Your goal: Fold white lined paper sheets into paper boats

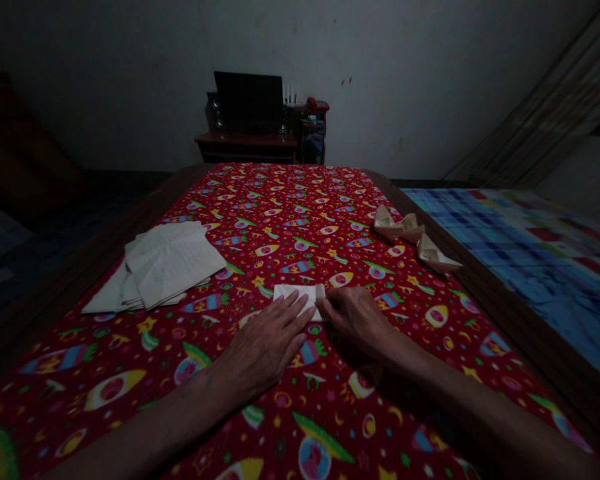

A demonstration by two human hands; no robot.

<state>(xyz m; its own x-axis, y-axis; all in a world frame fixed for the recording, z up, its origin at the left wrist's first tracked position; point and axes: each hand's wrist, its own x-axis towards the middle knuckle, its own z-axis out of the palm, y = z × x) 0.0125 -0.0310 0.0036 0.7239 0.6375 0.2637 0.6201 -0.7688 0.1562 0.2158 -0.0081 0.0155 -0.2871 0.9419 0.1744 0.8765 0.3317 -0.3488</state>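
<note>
A small folded sheet of paper (300,291) lies on the red patterned cloth in front of me. My left hand (270,337) rests flat on it, fingers stretched out over its left and middle part. At the paper's right edge, my right hand (356,315) has its fingers curled in, thumb and fingertips pinched on the paper's side. Off to the left is a fanned stack of paper sheets (175,263). Several folded paper boats (435,257) sit on the cloth toward the right edge.
The red cloth (300,193) covers a long surface with brown borders. Beyond its far end stand a dark monitor (250,100) with speakers on a wooden desk (245,143) and a red telephone (317,105). On the right lies a blue checked sheet (460,227).
</note>
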